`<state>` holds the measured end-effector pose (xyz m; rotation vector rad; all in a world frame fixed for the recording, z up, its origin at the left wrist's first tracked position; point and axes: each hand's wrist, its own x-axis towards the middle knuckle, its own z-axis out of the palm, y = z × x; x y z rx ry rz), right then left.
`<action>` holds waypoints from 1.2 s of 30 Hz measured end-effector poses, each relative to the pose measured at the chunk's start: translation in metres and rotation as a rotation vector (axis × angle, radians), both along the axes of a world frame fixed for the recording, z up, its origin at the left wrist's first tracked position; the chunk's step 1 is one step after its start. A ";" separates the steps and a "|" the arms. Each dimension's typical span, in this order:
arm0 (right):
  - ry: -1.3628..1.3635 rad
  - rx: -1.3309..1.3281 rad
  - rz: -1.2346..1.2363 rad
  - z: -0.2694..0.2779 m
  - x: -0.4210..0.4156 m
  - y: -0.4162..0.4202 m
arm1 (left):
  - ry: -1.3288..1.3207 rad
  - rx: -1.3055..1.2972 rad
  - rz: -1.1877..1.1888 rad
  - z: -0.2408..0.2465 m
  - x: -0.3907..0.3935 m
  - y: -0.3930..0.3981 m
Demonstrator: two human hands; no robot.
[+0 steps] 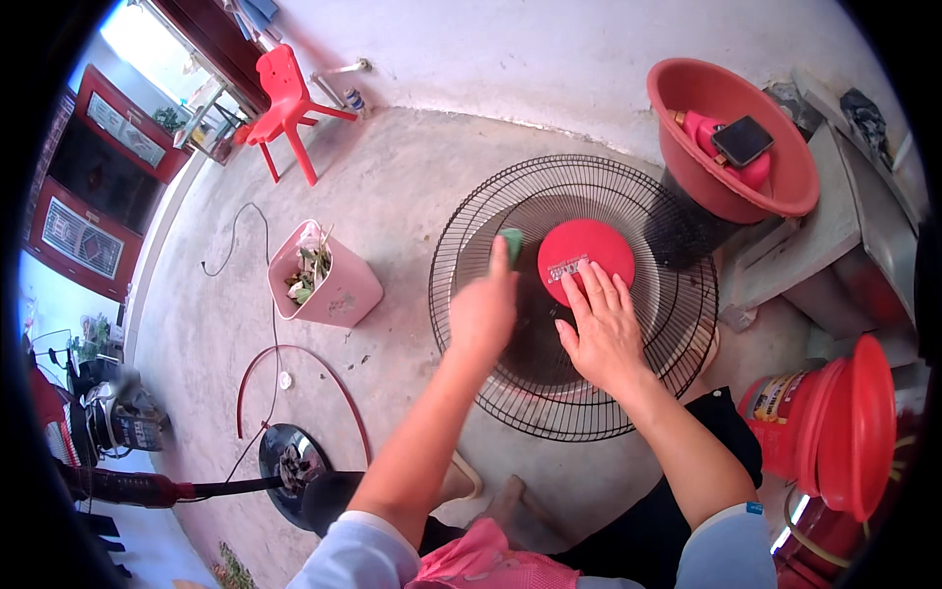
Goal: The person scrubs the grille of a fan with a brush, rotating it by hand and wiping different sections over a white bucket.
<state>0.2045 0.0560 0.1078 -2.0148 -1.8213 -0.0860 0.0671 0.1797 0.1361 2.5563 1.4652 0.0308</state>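
A round black wire fan grille [478,199] with a red center disc [589,243] lies before me, the disc bearing white writing. My right hand [607,331] rests spread on the disc's lower edge, its fingers flat and gripping nothing. To the left of the disc, my left hand [482,313] holds a small green pad [511,243] against or just over the wires, the index finger extended along it. That hand is slightly blurred. Under the wires shows a round dark and pale shape that I cannot make out.
A pink bin [353,291] with plant scraps stands left. A red tub [787,177] holding a phone [743,140] sits back right. Red buckets [780,412] are near right. A fan stand base [294,478], a cord [274,316], a red hoop [346,397] and a red chair [283,96] are left.
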 end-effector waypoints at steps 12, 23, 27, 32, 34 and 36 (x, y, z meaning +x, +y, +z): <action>0.010 -0.022 0.017 0.001 0.001 -0.008 | -0.023 0.004 -0.046 0.000 -0.008 0.014; 0.012 -0.037 -0.029 -0.002 0.000 -0.001 | -0.095 0.020 -0.290 -0.006 0.025 0.000; 0.024 -0.012 0.000 -0.001 -0.001 -0.001 | -0.018 0.037 -0.141 0.005 0.016 0.042; 0.015 -0.034 -0.011 0.000 0.002 -0.001 | -0.026 0.049 -0.330 -0.006 0.024 0.021; 0.020 -0.040 -0.007 -0.002 -0.001 -0.004 | 0.001 0.090 -0.405 -0.005 0.023 0.016; 0.019 -0.025 0.002 0.000 0.000 -0.002 | -0.031 0.079 -0.207 0.003 0.027 0.047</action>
